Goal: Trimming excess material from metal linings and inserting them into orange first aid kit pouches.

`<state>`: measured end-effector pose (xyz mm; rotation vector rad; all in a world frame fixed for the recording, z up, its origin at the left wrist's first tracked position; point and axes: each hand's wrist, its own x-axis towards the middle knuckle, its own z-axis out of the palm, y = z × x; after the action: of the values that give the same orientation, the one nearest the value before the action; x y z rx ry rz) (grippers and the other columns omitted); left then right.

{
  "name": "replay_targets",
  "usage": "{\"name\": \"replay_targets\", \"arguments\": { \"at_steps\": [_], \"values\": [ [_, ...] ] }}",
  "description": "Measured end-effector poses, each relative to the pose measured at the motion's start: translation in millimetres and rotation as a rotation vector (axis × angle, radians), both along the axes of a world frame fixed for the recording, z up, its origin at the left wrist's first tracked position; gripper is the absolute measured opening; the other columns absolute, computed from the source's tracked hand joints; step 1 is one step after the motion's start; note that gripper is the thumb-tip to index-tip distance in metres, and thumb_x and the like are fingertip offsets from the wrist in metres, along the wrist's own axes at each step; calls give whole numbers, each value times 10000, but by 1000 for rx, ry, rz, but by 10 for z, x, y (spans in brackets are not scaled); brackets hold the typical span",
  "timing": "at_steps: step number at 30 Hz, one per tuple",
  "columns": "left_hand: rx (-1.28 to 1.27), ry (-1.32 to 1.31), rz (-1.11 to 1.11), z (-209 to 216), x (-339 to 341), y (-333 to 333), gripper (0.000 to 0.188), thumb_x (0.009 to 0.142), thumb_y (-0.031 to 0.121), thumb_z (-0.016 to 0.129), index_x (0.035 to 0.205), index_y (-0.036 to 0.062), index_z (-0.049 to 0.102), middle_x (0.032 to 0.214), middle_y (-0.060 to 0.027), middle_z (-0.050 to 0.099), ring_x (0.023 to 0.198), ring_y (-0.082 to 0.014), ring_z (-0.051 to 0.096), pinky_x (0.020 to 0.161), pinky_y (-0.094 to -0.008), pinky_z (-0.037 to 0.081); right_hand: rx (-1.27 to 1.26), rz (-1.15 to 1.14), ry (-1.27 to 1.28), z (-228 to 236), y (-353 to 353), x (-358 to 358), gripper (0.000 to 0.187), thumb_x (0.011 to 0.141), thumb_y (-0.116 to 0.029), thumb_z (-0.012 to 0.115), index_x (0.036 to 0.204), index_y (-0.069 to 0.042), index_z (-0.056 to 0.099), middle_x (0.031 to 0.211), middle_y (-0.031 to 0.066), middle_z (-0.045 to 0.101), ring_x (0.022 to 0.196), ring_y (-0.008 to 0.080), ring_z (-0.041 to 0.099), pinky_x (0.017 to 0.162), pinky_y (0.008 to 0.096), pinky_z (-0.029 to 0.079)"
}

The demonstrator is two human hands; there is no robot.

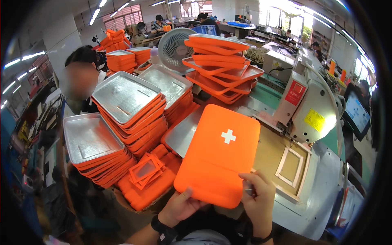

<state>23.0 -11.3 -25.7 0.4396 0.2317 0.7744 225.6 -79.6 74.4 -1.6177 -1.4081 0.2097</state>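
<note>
An orange molded case shell (222, 151) with a white cross is held up tilted in front of me. My left hand (181, 206) grips its lower left corner, thumb on the front and fingers behind. At the lower right edge, my right hand (258, 192) has its fingers curled, with the index fingertip by the shell. A small greyish bit shows between those fingers, too little to name. Small orange frames with clear windows (146, 169) lie on orange shells in a box at the left.
Stacks of orange shells with silvery insides (126, 96) rise on the left, another stack (220, 65) behind. At right stands a sewing machine (312, 110) over a wooden frame jig (292, 167), beside a screen (357, 110). A fan (175, 49) and a person (81, 77) are beyond the stacks.
</note>
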Motion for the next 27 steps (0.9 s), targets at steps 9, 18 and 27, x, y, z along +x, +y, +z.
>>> {"name": "replay_targets", "arguments": {
  "at_steps": [9, 18, 27],
  "values": [
    [40, 38, 29, 20, -6, 25, 524, 1003, 295, 537, 1427, 47, 357, 1408, -159, 473, 1270, -331, 508, 1031, -493, 453, -52, 149, -283, -164, -236, -91, 363, 563, -12, 724, 913, -107, 711, 733, 46, 553, 526, 207, 562, 479, 306, 437],
    [199, 63, 85, 121, -16, 8, 458, 993, 247, 564, 1375, 44, 415, 1274, -179, 560, 1096, -332, 606, 886, -461, 523, -22, 159, -145, -349, -298, -36, 381, 624, -19, 780, 976, -130, 687, 751, 29, 542, 530, 196, 584, 458, 307, 452],
    [213, 126, 68, 85, -57, 25, 557, 965, 300, 605, 1410, 49, 383, 1373, -157, 513, 1232, -351, 547, 993, -549, 482, 23, 149, -345, -423, -363, -66, 471, 502, 17, 731, 948, -126, 682, 765, 24, 573, 572, 205, 603, 490, 310, 473]
  ]
}}
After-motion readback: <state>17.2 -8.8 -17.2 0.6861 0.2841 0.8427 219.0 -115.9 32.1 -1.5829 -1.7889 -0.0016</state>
